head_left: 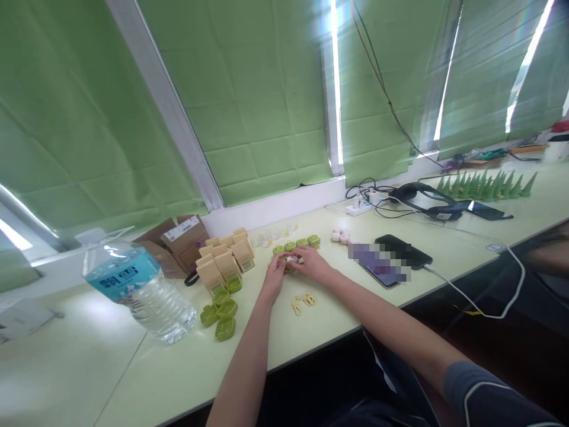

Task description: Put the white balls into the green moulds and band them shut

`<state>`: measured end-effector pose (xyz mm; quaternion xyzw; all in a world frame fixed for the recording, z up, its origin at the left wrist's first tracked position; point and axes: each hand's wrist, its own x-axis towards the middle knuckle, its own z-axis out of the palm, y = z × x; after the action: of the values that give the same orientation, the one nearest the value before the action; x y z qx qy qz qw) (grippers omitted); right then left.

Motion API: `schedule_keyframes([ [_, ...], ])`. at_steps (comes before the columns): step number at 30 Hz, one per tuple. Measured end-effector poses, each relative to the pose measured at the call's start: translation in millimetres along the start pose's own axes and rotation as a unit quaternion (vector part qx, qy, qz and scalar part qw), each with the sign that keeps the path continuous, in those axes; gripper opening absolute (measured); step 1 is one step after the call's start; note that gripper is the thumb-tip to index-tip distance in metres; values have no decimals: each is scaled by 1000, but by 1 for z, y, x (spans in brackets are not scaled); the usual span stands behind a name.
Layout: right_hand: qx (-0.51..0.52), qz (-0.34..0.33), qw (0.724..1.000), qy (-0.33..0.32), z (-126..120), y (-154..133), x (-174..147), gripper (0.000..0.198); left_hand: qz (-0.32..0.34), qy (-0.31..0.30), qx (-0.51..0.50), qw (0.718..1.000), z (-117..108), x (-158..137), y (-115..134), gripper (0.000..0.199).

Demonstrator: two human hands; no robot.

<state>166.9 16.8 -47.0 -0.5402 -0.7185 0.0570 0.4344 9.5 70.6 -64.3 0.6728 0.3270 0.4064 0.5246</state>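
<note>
Four green boxes point(290, 245) stand in a row on the desk point(288, 335), apparently finished. Apparently outstanding: loose green cups point(227, 308) at left, pale balls point(341, 236) at right, yellow loops point(304, 302) in front. Grip: left hand point(276, 268) and right hand point(310, 264) appear closed, fingertips pinching a small pale piece point(291, 259) between them, just before the row.

A small pale piece point(291, 259), whitish with a faint pink tint, sits between the left hand point(275, 266) and the right hand point(313, 265); just below it shows a scrap of a yellow-green piece point(288, 268), mostly covered by fingers (whether the two are joined, I cannot tell); both are too small and hidden for their full shape or tilt to show.
</note>
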Motion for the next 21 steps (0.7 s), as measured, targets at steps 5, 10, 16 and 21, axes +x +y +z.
schedule_keyframes([
  [5,54,13,998,3,-1,6,0,25,-2,9,-14,1000,0,0,1,55],
  [10,77,18,997,8,0,10,0,26,-8,4,-12,1000,2,-2,5,53],
  [16,122,-16,992,-15,-3,4,-3,29,3,9,-11,1000,1,-1,3,46],
  [21,55,-53,997,-25,-5,-2,-3,24,24,22,29,999,0,0,-3,44],
])
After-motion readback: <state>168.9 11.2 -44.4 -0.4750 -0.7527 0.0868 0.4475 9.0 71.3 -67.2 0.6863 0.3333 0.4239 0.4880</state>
